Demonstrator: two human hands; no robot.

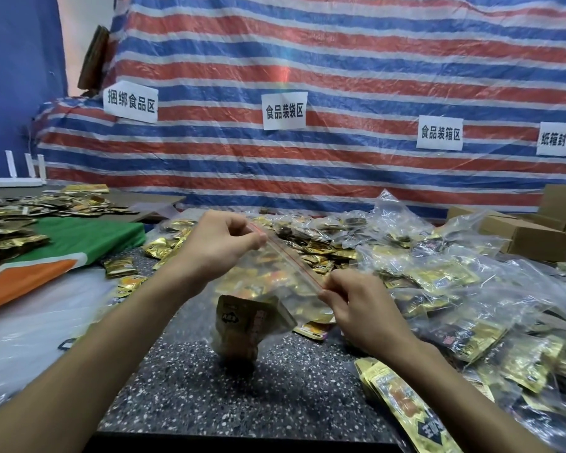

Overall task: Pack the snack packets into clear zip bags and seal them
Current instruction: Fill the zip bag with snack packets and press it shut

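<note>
A clear plastic zip bag with a red seal strip (276, 276), holding gold foil snack packets (242, 325), is pinched at its ends by the left hand (216, 245) and right hand (356, 305); sealing seems unfinished. Beyond the right hand filled clear bags (451, 282) are heaped, and beyond the left lie loose packets (169, 245), not yet bagged.

**A makeshift food-packing line**

I'm at a packing workshop, not a kitchen. A striped tarp (340, 60) hangs as the back wall, and taped across it are paper zone labels in Chinese: a bundling sign (130, 102), a bagging sign (284, 110), a boxing sign (439, 133) and a carton-sealing sign (561, 139). Below the tarp runs a speckled table (242, 387). Loose gold snack packets (13, 220) lie heaped under the tarp's left end, filled clear bags (464, 282) under its right, and cardboard boxes (536, 237) sit at its lower right corner.
</note>
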